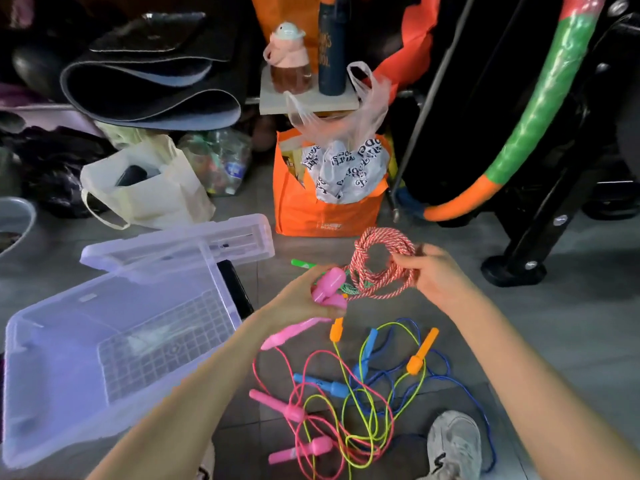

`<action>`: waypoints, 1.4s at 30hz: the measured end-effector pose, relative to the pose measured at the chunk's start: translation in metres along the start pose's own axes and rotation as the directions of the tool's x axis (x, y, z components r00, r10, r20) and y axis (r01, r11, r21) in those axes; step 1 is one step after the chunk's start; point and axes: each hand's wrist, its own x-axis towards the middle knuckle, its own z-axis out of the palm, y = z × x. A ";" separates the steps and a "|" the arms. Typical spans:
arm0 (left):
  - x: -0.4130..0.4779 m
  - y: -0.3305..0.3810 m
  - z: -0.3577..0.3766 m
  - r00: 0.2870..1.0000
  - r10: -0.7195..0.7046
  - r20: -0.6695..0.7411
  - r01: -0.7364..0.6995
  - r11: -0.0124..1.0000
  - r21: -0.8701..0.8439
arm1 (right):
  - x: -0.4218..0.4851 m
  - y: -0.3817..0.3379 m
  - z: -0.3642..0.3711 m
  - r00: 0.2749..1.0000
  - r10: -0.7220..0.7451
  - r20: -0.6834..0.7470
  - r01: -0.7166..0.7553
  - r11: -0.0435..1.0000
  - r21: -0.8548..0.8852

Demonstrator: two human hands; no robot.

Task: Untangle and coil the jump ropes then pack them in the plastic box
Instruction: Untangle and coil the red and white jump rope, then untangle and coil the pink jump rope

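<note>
My left hand (pixel 304 299) grips the two pink handles (pixel 329 289) of a red-and-white braided jump rope. My right hand (pixel 433 275) holds that rope's coil (pixel 381 258), looped in several turns above the floor. Below my hands a tangle of thin ropes (pixel 349 403) lies on the grey tiles: pink, yellow-green and blue cords with pink, orange and blue handles. The clear plastic box (pixel 52 358) stands open on the left with nothing in it, and its lid (pixel 173 244) leans behind it.
An orange bag (pixel 322 209) with a printed plastic bag stands behind the coil. A cream tote (pixel 152 188), rolled dark mats (pixel 145 84), a striped hoop (pixel 540 116) and a black stand (pixel 519 261) ring the floor. A grey shoe (pixel 453 441) sits at the bottom right.
</note>
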 end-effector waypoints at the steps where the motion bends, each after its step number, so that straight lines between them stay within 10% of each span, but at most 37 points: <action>1: 0.009 -0.007 -0.004 1.000 -0.013 0.012 0.012 0.999 0.047 | 0.008 0.008 -0.005 1.000 0.018 -0.023 -0.019 0.998 -0.066; 21: 0.234 -0.196 0.005 0.958 -0.268 -0.100 0.263 0.686 0.679 | 0.251 0.222 -0.042 0.934 0.042 -0.355 -0.147 0.950 -0.274; 26: 0.250 -0.207 0.011 0.946 -0.285 -0.155 0.294 0.550 0.782 | 0.276 0.245 -0.048 0.938 -0.168 -0.304 -0.115 0.676 -0.728; 31: 0.225 -0.201 0.018 0.943 -0.017 -0.332 0.279 0.584 0.762 | 0.228 0.228 -0.068 0.936 -0.254 -0.244 -0.078 0.526 -0.847; 38: 0.132 -0.197 0.079 0.979 -0.043 -0.198 0.164 0.737 0.656 | 0.105 0.279 -0.097 0.979 0.201 -0.015 -0.062 0.225 -0.972; 42: 0.064 -0.215 0.122 0.971 -0.228 -0.068 0.207 0.671 0.712 | 0.048 0.313 -0.099 0.985 0.170 -0.020 -0.062 0.245 -0.968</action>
